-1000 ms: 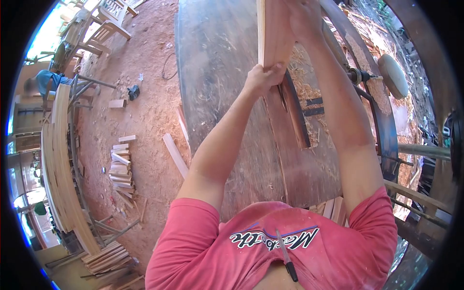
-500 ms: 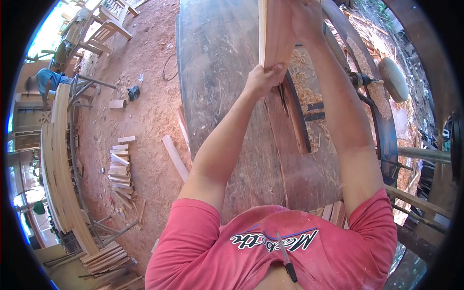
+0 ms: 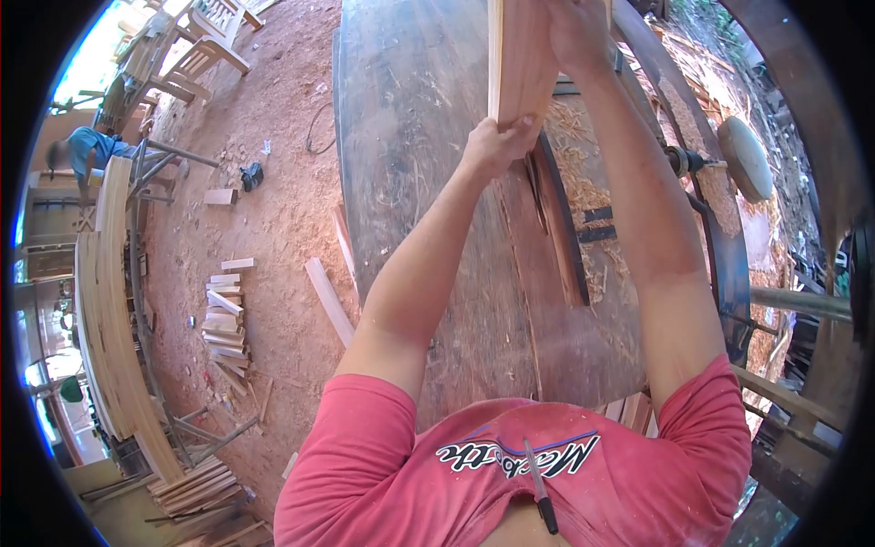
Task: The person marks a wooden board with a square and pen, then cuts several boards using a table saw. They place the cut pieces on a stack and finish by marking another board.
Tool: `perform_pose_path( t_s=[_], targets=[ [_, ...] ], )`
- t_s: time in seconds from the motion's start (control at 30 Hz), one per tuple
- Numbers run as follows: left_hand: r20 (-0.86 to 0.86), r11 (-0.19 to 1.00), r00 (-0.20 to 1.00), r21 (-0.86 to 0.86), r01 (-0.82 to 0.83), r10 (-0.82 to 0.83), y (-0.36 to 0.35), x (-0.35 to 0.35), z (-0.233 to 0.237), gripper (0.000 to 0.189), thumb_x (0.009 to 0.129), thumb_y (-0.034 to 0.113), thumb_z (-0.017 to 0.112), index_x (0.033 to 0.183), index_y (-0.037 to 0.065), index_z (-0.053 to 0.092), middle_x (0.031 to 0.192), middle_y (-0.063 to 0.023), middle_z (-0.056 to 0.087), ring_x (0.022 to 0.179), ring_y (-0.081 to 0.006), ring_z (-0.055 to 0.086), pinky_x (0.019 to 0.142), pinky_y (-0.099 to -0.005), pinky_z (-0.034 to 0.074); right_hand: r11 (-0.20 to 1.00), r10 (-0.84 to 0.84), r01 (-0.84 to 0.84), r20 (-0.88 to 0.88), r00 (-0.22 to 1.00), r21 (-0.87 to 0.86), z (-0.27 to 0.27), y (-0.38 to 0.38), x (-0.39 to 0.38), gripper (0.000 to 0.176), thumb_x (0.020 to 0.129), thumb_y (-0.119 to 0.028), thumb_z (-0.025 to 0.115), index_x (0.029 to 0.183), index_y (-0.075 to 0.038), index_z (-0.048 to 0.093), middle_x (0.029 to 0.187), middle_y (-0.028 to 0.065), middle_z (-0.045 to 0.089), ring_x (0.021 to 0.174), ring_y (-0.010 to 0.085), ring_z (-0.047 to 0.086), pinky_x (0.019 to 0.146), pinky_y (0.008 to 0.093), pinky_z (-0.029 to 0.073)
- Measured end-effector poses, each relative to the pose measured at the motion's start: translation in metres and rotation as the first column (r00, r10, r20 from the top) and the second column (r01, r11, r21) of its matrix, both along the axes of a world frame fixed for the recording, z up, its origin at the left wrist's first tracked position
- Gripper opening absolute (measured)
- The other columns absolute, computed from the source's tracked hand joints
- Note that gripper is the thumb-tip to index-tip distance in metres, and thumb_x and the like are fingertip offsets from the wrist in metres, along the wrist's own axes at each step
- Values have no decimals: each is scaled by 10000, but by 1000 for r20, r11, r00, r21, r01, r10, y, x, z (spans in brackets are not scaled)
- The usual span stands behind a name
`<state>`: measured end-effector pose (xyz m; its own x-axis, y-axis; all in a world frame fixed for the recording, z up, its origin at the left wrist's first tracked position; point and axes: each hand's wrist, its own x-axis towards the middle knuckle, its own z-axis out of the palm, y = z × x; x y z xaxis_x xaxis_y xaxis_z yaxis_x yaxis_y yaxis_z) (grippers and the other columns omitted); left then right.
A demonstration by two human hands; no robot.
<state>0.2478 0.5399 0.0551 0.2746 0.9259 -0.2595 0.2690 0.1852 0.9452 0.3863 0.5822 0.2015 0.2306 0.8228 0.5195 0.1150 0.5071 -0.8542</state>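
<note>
A pale wooden board (image 3: 521, 68) reaches up past the top edge of the view, held over the worn wooden worktable (image 3: 410, 118). My left hand (image 3: 497, 146) is closed round the board's near end, with the thumb on its right face. Farther along, my right hand (image 3: 579, 41) lies against the right side of the board, gripping it; some of its fingers are hidden. Below and right of my left hand is a dark slot with a dark wooden strip (image 3: 558, 219) beside it. The board's far end is out of view.
Wood shavings (image 3: 583, 155) lie right of the strip, near a round pale disc (image 3: 746, 159) on a shaft. Short wood pieces (image 3: 225, 319) lie in a row on the dirt floor. Long planks (image 3: 114, 319) rest at left, near another person (image 3: 91, 150) in blue.
Both hands keep their hold on the board, which stays almost in place. The view has shifted slightly, so the strip and disc appear a little lower.
</note>
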Motion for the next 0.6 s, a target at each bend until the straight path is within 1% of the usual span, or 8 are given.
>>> perform_pose_path(
  t_s=[0.03,0.1,0.17,0.23,0.33,0.4,0.5,0.6],
  targets=[
    [0,1000,1000,-1,-2,2,1,-1,5,585,903,528,672,1085,-28,676,840,-108,724,811,-192,705,694,-340,554,1000,2,-2,0,1000,-1,-1,4,0,522,942,-488,668,1080,15,684,888,-6,670,782,71,596,666,253,480],
    [-24,997,999,-60,38,-39,4,-2,14,620,939,509,650,1189,-58,654,1030,-149,727,953,-199,710,845,-331,541,998,-7,7,3,1000,61,0,13,-2,519,936,-488,674,1045,19,691,866,-8,666,779,73,592,661,259,477],
    [17,997,998,-59,54,-53,21,-1,-5,605,943,500,649,1184,-55,658,1027,-143,726,943,-198,707,840,-333,540,993,-15,17,-18,1000,118,1,19,-6,499,938,-473,675,1031,17,696,859,-10,664,776,72,590,659,260,475],
    [58,996,996,-58,69,-66,28,-1,-4,591,947,492,647,1179,-51,662,1023,-137,726,933,-197,704,836,-335,538,984,-21,27,-39,999,174,-1,27,-5,479,939,-458,677,1016,14,701,852,-12,663,773,71,589,657,261,474],
    [-12,999,999,-30,35,-36,45,0,-4,583,954,494,636,1167,-48,671,1010,-109,726,914,-191,695,830,-334,529,995,-24,21,29,999,102,-2,48,0,434,946,-417,675,1022,9,706,858,-13,665,774,69,587,658,259,474],
    [31,997,997,-43,69,-68,60,-1,-6,586,957,510,622,1162,-35,680,1012,-94,727,927,-187,686,828,-331,520,998,18,-16,-27,999,65,-4,63,-1,403,953,-384,671,1033,9,708,863,-9,668,778,72,589,657,261,476],
    [24,997,999,-75,34,-32,88,2,-12,572,951,515,627,1174,-8,686,1056,-102,724,981,-186,675,861,-338,511,1000,25,-25,-96,995,4,-3,89,-4,393,955,-373,670,1040,9,710,877,-4,670,791,75,592,672,259,477],
    [-21,997,997,28,72,-71,125,-4,-13,534,941,491,650,1192,21,690,1128,-122,710,1069,-200,652,914,-358,499,984,135,-116,-140,981,135,-5,121,-6,377,954,-365,674,1040,0,715,894,-5,669,808,75,596,693,253,477]
  ],
)
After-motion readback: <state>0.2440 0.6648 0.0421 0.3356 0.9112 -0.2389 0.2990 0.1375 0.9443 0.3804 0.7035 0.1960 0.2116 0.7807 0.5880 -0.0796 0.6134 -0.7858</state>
